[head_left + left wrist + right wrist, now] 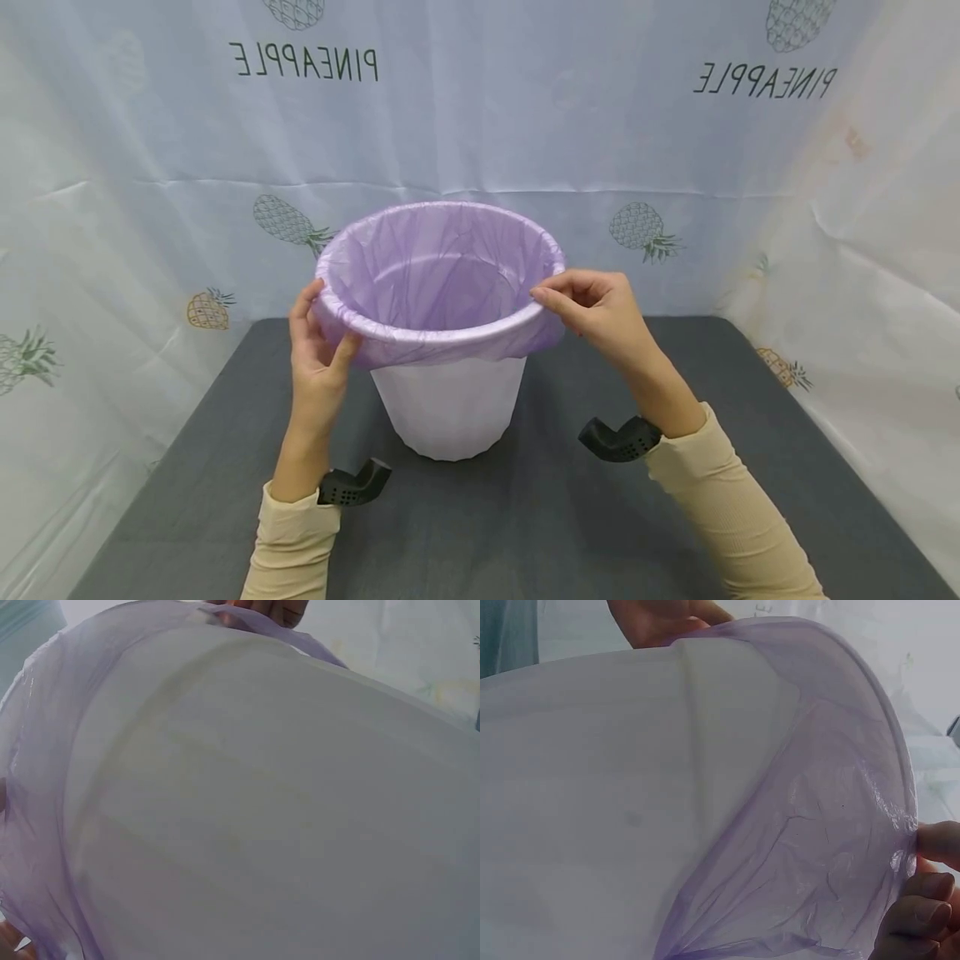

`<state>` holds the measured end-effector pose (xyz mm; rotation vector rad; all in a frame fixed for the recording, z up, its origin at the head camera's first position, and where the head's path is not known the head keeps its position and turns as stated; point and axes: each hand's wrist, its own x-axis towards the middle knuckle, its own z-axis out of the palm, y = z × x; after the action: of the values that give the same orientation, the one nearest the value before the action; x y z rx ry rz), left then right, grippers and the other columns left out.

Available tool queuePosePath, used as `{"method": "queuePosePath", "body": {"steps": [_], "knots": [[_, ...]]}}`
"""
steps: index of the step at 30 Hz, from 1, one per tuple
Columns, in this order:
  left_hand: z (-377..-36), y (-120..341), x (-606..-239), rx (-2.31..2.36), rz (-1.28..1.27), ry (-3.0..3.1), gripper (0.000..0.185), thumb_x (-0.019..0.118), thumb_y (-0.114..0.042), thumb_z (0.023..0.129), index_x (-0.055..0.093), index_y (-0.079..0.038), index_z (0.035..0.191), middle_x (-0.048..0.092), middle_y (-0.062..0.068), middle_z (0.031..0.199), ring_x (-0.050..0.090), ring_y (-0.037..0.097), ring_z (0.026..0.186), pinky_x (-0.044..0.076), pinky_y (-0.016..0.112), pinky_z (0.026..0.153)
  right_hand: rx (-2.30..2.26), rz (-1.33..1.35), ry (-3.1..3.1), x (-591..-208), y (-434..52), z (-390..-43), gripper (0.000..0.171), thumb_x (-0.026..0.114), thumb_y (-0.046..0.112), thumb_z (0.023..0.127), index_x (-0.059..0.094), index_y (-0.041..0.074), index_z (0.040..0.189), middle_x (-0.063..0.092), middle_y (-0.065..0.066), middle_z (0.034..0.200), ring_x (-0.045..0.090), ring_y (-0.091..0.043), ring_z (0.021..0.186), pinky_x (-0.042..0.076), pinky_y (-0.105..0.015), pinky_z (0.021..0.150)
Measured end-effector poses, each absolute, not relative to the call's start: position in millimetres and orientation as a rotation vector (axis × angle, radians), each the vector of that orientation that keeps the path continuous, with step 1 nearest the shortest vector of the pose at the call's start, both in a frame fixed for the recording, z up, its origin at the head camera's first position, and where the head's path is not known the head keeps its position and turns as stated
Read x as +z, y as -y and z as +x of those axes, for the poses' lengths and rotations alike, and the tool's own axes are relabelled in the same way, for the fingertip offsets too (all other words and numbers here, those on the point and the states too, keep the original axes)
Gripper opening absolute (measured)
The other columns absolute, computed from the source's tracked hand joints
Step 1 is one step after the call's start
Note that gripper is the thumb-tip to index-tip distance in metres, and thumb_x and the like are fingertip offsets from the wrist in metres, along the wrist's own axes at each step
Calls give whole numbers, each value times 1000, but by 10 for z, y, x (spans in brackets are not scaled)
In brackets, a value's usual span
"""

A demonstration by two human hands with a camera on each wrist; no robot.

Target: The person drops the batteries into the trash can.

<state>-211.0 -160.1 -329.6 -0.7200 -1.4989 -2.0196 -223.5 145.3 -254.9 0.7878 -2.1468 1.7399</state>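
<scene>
A white trash can (450,408) stands upright on the table, lined with a translucent purple trash bag (442,287) whose edge is folded outward over the rim. My left hand (318,371) holds the can's left side at the rim, thumb at the front and fingers farther round, over the bag. At the right of the rim, my right hand (600,312) pinches the folded bag between thumb and fingers. Close up in the right wrist view, the bag's overhang (817,825) drapes slantwise down the can's white wall (592,787). The left wrist view shows a narrower purple band (37,825) below the rim.
A dark grey cloth covers the table (465,533). Behind it hangs a pale curtain (480,108) printed with pineapples, and more of the same cloth closes in both sides. Each wrist carries a black camera mount (618,439).
</scene>
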Motion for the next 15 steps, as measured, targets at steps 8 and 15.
{"method": "queuePosePath", "body": {"steps": [8,15], "knots": [[-2122,1625,-3258,-1938,-768,1515,55,60,-6,93,34,-20,138,49,-2,119,53,8,106,46,17,91,1748,784,2118,-2497,-1430,-2233,6,69,4,85,73,6,81,41,11,48,33,-7,46,27,-26,43],[-2082,1554,-3280,-1826,-679,1606,56,64,-6,91,37,-20,137,51,-8,116,52,5,106,43,16,94,1782,789,2089,-2546,-1493,-2269,15,68,1,86,72,13,78,42,11,49,34,-6,46,26,-27,44]]}}
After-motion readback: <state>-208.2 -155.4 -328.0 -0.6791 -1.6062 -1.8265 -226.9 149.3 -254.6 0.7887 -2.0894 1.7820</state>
